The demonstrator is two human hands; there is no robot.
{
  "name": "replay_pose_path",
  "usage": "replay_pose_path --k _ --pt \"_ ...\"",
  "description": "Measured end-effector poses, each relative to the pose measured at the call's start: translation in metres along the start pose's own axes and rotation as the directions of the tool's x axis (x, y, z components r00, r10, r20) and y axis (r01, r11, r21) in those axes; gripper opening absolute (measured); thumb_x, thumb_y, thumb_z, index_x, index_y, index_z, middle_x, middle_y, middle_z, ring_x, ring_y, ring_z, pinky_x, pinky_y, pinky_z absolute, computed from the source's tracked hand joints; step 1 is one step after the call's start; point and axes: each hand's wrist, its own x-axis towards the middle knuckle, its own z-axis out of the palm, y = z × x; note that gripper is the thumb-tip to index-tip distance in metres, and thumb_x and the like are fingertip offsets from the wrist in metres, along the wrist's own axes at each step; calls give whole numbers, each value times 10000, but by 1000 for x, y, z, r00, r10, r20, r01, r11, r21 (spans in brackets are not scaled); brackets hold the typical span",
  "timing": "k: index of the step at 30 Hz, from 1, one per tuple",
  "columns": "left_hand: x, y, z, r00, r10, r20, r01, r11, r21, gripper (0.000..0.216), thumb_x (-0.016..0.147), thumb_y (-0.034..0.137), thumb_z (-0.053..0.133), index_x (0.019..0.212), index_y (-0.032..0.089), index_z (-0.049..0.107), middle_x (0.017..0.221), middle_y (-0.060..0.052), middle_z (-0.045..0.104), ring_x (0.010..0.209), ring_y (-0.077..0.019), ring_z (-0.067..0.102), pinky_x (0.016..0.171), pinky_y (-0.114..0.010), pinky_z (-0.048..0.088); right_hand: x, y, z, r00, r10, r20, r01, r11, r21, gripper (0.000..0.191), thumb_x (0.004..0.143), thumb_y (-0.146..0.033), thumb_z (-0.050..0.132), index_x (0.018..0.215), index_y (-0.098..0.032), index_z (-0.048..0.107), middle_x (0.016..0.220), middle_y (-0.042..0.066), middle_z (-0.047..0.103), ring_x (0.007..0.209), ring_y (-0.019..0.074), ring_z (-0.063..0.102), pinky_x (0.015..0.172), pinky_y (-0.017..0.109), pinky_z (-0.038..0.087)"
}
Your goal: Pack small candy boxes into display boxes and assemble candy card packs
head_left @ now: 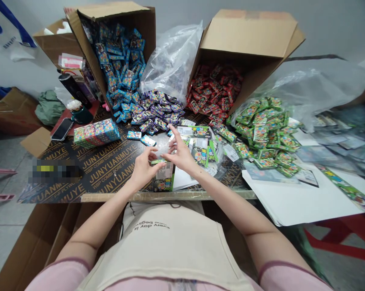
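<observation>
Just above the table's front edge, my hands are close together. A small green packet [157,161] lies between the thumb and curled fingers of my left hand [143,166]. My right hand [182,154] is beside it, index finger raised, thumb stretched toward the packet and fingers apart. Crumpled clear plastic [162,144] shows between the hands; whether my right fingers touch it is unclear. Below them stands a black and green printed pouch [163,184]. To the right lie more green printed pouches [200,151], and two blue packets [141,137] lie beyond my left hand.
Cartons of blue packets [122,60] and red packets [214,89] lie tipped at the back. Purple packets [158,111] and green packets [264,129] are heaped on the table. A wrapped bundle [96,132], phone [62,129] and jar [79,113] stand left; white sheets [294,202] overhang right.
</observation>
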Motion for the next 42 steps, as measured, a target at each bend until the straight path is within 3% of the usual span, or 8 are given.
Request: replay_pose_path --k 3,7,14,18,21,26,33,42 --pt "7 -7 -14 996 -20 82 16 999 46 252 776 311 707 989 177 695 781 -19 707 652 -134 619 617 -236 444 -4 8 -6 996 62 -64 -61 998 10 978 669 -362 793 1492 -351 264 1270 95 525 805 168 600 752 360 531" --pt "16 -24 -39 962 -96 -255 68 991 -117 245 781 341 697 950 164 706 723 -17 699 641 -127 617 619 -224 452 -20 27 -8 944 205 -258 -181 977 112 913 720 -547 727 1484 -350 269 1399 128 454 1152 259 545 969 450 451" --pt "13 -29 -38 885 -288 -365 28 816 -577 560 673 353 798 1153 136 606 599 50 614 531 -71 559 579 -178 451 -39 47 9 866 454 -210 -297 804 515 914 610 -498 813 1395 -267 405 978 59 685 866 204 666 723 326 564" --pt "0 -34 -45 959 -284 -11 237 818 -525 809 609 319 842 1325 133 514 573 69 597 490 -80 546 552 -197 454 -33 41 -9 858 392 -333 -175 832 527 906 598 -373 841 1383 -253 405 797 -5 694 687 165 669 662 314 571" --pt "-9 -43 -51 910 -194 365 282 937 -205 950 529 313 885 1380 175 488 816 -41 723 679 -191 669 651 -297 518 -27 26 -31 926 203 -319 -75 925 371 962 609 -302 845 1437 -284 356 863 13 713 731 183 685 669 322 579" --pt "-9 -33 -31 924 -78 375 -1 979 206 796 551 428 869 1265 191 610 1081 -117 718 966 -303 662 825 -375 494 -17 -8 -35 997 -76 -12 77 992 99 959 672 -253 804 1489 -328 306 1035 37 720 640 138 628 617 297 565" --pt "2 -10 3 987 -131 94 158 903 -400 359 649 344 797 936 157 692 825 -39 716 746 -174 653 731 -289 499 -4 -26 -12 979 -193 65 192 981 24 770 737 -327 765 1431 -316 432 1046 30 705 781 149 661 773 305 562" --pt "-3 -21 16 912 -408 42 300 593 -747 354 645 467 788 798 159 707 733 -7 670 639 -99 573 591 -201 442 -23 10 11 972 206 -118 -132 881 455 473 808 -479 676 1216 -248 609 834 34 746 821 203 711 817 376 556"
